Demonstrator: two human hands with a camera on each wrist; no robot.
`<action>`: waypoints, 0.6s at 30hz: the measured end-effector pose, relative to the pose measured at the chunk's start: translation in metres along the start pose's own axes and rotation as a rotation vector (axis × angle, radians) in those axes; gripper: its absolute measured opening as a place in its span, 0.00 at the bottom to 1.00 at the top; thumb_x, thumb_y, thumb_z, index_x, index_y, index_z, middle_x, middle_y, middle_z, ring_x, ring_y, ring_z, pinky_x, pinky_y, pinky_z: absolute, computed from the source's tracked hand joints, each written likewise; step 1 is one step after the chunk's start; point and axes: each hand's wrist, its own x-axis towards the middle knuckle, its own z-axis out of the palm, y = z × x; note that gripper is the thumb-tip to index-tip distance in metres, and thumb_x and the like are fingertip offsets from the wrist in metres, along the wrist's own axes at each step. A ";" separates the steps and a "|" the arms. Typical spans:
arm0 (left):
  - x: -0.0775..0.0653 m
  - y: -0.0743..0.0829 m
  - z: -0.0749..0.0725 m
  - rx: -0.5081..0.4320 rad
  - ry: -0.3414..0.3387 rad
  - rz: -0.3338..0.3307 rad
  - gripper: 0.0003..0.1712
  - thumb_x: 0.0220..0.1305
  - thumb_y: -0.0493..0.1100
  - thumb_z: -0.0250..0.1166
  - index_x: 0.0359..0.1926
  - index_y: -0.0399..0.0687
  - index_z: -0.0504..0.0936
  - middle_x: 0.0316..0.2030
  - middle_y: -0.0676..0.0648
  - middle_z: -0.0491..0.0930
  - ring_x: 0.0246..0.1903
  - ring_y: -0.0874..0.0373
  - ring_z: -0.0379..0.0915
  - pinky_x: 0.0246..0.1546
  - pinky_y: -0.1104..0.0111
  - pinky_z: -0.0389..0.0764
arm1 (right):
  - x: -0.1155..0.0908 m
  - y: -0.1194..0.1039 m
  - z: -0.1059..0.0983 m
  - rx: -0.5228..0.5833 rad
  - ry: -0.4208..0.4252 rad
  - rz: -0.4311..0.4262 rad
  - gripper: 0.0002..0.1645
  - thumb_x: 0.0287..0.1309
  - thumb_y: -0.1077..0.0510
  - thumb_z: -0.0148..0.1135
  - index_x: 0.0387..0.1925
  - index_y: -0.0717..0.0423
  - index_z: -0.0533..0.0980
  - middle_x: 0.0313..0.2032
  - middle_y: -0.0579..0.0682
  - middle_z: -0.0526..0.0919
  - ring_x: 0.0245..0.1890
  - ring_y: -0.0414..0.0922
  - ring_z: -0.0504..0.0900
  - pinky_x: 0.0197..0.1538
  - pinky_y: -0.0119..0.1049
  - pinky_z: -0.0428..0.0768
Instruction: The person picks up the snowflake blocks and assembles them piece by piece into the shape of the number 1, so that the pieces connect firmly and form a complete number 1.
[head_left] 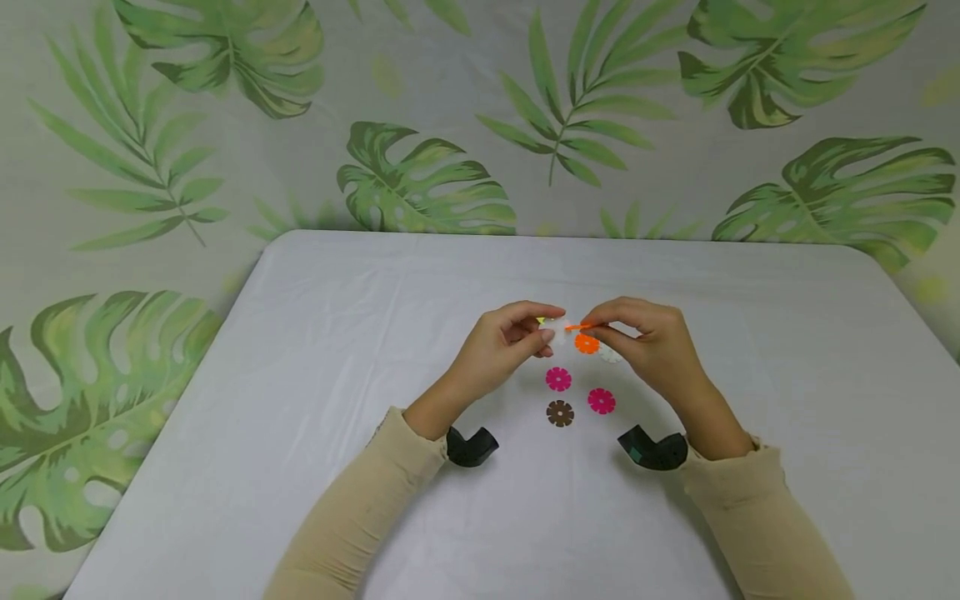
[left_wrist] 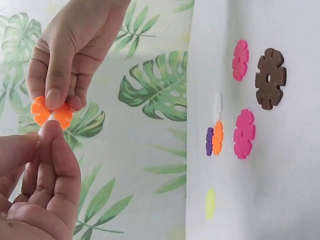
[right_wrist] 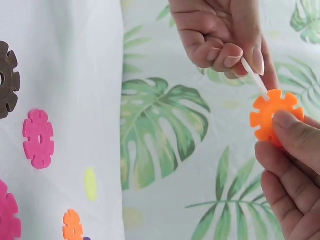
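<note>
One white counter [head_left: 262,375], rounded at its far corners, bearing seven small loose discs, before a backdrop [head_left: 405,179] printed with green leaves; at left, one beige sleeve [head_left: 352,517], a black angled piece [head_left: 474,447] beside its cuff; one left hand [head_left: 498,343], raised above the counter, thumb and fingers pinching a held white disc [right_wrist: 256,77]; one yellow disc [left_wrist: 210,203], flat on the counter, mostly screened by that hand in the head view; one pink disc [head_left: 558,372], with one brown disc [head_left: 553,417] just nearer the person; one held orange disc [right_wrist: 265,112], notched, up in the air, its rim meeting the edge of the held white disc, how deeply cannot be told; one loose orange disc [head_left: 581,344], flat, a purple disc [left_wrist: 209,141] partly behind it in the left wrist view; one second pink disc [head_left: 596,406], right of the brown; one loose white disc [left_wrist: 218,106], near the loose orange disc; one right hand [head_left: 660,342], also raised, thumb and fingers gripping the held orange disc; at right, a second black piece [head_left: 656,452] beside the cuff of a second beige sleeve [head_left: 765,533].
</note>
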 end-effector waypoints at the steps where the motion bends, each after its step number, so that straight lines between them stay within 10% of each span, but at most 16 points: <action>1: 0.000 -0.003 0.000 -0.002 -0.002 0.004 0.14 0.59 0.28 0.56 0.48 0.29 0.74 0.26 0.35 0.74 0.26 0.57 0.75 0.36 0.64 0.78 | 0.000 0.000 0.001 0.002 0.002 -0.003 0.16 0.32 0.79 0.68 0.27 0.62 0.81 0.26 0.50 0.82 0.30 0.39 0.79 0.40 0.25 0.75; 18: 0.004 -0.030 -0.005 -0.071 -0.004 -0.057 0.17 0.61 0.35 0.58 0.52 0.38 0.74 0.29 0.42 0.73 0.29 0.54 0.77 0.39 0.64 0.77 | -0.002 0.005 0.006 0.056 -0.025 0.046 0.16 0.36 0.78 0.66 0.31 0.64 0.79 0.29 0.52 0.81 0.32 0.40 0.78 0.37 0.25 0.75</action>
